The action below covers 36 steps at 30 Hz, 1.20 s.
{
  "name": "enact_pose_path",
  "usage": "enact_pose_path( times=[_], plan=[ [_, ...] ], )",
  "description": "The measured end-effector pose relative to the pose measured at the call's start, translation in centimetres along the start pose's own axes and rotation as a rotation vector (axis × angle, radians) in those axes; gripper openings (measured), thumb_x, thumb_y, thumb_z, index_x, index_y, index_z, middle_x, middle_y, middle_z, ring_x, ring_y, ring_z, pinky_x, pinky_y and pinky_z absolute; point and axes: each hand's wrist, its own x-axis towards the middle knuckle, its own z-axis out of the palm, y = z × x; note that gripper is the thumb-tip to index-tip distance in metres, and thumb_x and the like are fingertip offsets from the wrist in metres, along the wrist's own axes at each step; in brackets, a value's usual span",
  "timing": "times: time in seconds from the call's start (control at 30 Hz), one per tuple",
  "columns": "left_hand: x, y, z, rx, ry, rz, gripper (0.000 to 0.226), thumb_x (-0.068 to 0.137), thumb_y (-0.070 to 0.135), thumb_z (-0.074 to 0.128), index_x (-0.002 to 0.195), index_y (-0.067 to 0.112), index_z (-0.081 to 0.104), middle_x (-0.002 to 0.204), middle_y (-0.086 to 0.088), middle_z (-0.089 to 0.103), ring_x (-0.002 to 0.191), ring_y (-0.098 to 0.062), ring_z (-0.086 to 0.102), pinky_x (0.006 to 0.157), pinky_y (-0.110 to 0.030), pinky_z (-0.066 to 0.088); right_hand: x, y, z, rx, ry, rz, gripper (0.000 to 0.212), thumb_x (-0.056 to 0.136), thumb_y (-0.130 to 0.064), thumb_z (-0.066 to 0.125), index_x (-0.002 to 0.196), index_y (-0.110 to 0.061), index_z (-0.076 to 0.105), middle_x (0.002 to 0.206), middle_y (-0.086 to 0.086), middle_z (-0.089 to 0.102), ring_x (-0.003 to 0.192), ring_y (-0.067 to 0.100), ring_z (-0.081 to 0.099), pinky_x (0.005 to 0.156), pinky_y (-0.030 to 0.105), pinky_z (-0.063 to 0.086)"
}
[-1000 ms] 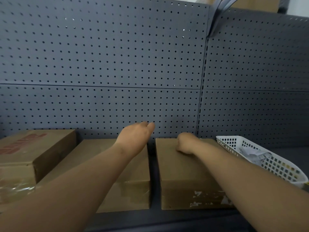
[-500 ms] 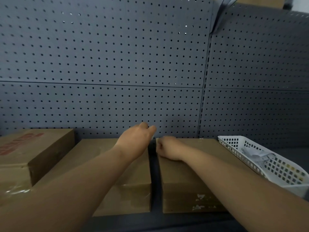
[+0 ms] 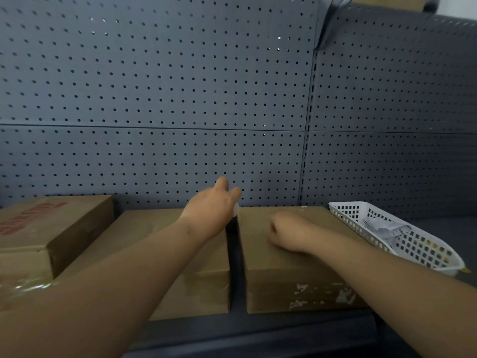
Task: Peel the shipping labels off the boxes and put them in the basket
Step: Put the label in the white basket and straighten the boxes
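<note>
Three brown cardboard boxes stand side by side on a dark shelf: a left box (image 3: 51, 228) with red print, a middle box (image 3: 144, 236) and a right box (image 3: 296, 270). My left hand (image 3: 211, 210) reaches over the middle box's far right corner with its fingers pointing away; a small white bit shows at its right edge. My right hand (image 3: 284, 231) rests as a closed fist on top of the right box. White torn label scraps (image 3: 322, 293) cling to that box's front face. A white plastic basket (image 3: 426, 257) at the right holds crumpled peeled labels (image 3: 382, 228).
A grey pegboard wall (image 3: 180, 99) rises right behind the boxes. A narrow dark gap (image 3: 233, 254) separates the middle and right boxes. The shelf's front edge (image 3: 258, 332) runs below them. Clear tape wraps the left box's near corner (image 3: 25, 288).
My right fist has slid from the right box's far left corner toward the middle of its top. My left hand has risen slightly above the gap between the boxes.
</note>
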Motion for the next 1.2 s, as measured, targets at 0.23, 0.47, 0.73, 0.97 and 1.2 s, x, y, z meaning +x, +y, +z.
enact_pose_path(
  times=[0.23,0.47,0.73,0.97,1.2],
  plan=[
    [-0.6,0.9,-0.4,0.006,0.010,-0.011,0.015,0.091,0.005,0.048,0.104,0.012,0.047,0.105,-0.010,0.047,0.065,-0.026,0.053,0.056,-0.035,0.050,-3.0,0.6,-0.5,-0.010,0.033,-0.005,0.021,0.093,-0.018,0.048,0.096,-0.006,0.064,0.096,0.007,0.061,0.095,0.025,0.061,0.083,0.033,0.050],
    [-1.5,1.4,-1.1,0.042,0.035,0.002,0.015,0.094,0.014,0.041,0.108,0.012,0.047,0.102,-0.009,0.052,0.067,-0.022,0.044,0.056,-0.031,0.037,-5.2,1.6,-0.5,0.025,0.073,-0.084,0.009,0.091,-0.016,0.050,0.087,-0.017,0.058,0.095,0.000,0.062,0.082,0.011,0.051,0.073,0.020,0.041],
    [-1.8,0.8,-0.6,0.032,0.100,-0.013,0.016,0.092,0.014,0.046,0.108,0.016,0.046,0.102,-0.007,0.052,0.073,-0.021,0.045,0.060,-0.029,0.035,-3.4,2.8,-1.3,0.012,0.023,-0.010,0.010,0.091,-0.016,0.050,0.081,-0.018,0.054,0.085,-0.005,0.055,0.080,0.012,0.053,0.069,0.019,0.043],
    [-1.4,0.4,-0.1,0.060,0.174,0.016,0.019,0.091,0.017,0.047,0.111,0.018,0.048,0.104,-0.005,0.056,0.088,-0.023,0.056,0.064,-0.027,0.034,4.7,1.1,-0.3,-0.005,0.006,0.117,0.022,0.091,-0.010,0.044,0.069,-0.015,0.044,0.069,-0.001,0.041,0.079,0.021,0.047,0.053,0.024,0.033],
    [-0.6,-0.6,0.7,0.088,0.177,0.037,0.014,0.091,0.016,0.046,0.104,0.016,0.051,0.096,-0.004,0.057,0.083,-0.023,0.056,0.063,-0.028,0.033,7.7,-2.9,0.6,0.054,-0.087,-0.020,0.021,0.093,-0.016,0.046,0.098,-0.005,0.063,0.093,0.016,0.061,0.081,0.024,0.055,0.063,0.028,0.039]
  ],
)
